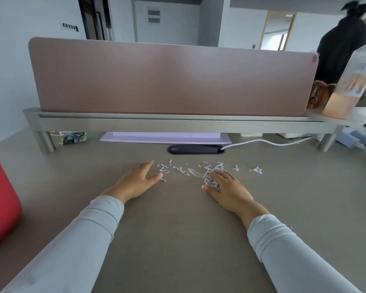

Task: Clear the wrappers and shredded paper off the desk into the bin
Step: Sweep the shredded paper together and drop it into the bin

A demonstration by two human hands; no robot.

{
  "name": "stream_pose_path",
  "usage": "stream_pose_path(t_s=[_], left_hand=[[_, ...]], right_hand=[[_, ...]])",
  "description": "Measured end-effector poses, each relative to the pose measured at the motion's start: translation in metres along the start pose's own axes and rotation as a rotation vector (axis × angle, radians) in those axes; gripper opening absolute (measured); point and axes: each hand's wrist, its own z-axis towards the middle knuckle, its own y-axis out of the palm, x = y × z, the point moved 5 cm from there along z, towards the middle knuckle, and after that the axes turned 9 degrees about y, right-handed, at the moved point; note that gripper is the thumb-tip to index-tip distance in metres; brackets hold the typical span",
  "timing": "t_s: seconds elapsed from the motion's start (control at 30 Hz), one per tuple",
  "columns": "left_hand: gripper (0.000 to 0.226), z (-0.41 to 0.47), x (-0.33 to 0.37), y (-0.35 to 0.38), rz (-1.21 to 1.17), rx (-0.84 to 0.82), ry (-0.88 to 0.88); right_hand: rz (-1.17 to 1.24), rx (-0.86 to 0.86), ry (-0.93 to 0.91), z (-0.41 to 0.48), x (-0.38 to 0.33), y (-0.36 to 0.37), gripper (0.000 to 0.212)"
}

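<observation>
Both hands lie flat on the surface, fingers spread. The right hand presses a shredded paper clump under its fingers. The left hand grips nothing; loose bits lie just past its fingers.

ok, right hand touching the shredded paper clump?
Touching. The head view shows the right hand resting on the shredded paper clump, with its fingers lying over the strips.

left hand: flat, fingers spread | right hand: cupped, palm down
</observation>
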Motion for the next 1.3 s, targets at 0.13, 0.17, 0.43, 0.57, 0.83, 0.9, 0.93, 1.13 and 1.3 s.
stream_pose_path(t_s=[0.13, 0.17, 0.43, 0.57, 0.83, 0.9, 0.93, 1.13, 1.3], left_hand=[[0.074, 0.009, 0.008, 0.0, 0.087, 0.069, 0.05], [0.074, 0.011, 0.005, 0.0, 0.131, 0.055, -0.004], [0.092, 0.001, 0.068, 0.041, 0.222, -0.269, 0.21], [0.097, -0.012, 0.082, 0.042, 0.094, -0.296, 0.269], [0.142, 0.002, 0.076, 0.048, 0.259, -0.301, 0.189], [0.141, 0.006, 0.089, 0.059, 0.252, -0.333, 0.239], [0.141, 0.008, 0.097, 0.064, 0.236, -0.348, 0.27], [0.144, 0.016, 0.126, 0.081, 0.279, -0.311, 0.379], [0.122, 0.03, 0.11, 0.073, 0.367, -0.255, 0.251]], right_hand=[[0.003, -0.002, 0.007, -0.001, 0.0, 0.001, 0.061], [0.004, -0.001, 0.009, 0.0, 0.0, 0.001, 0.061], [0.035, -0.007, 0.002, -0.002, -0.001, -0.003, 0.056], [0.148, 0.044, 0.021, -0.01, 0.002, -0.016, 0.053], [0.074, 0.085, 0.228, -0.051, 0.054, -0.045, 0.054], [0.026, 0.026, 0.305, -0.065, 0.072, -0.047, 0.057], [0.008, -0.003, 0.335, -0.073, 0.078, -0.046, 0.06], [-0.124, -0.104, 0.399, -0.1, 0.083, -0.03, 0.096], [-0.115, -0.095, 0.367, -0.074, 0.064, -0.022, 0.115]])
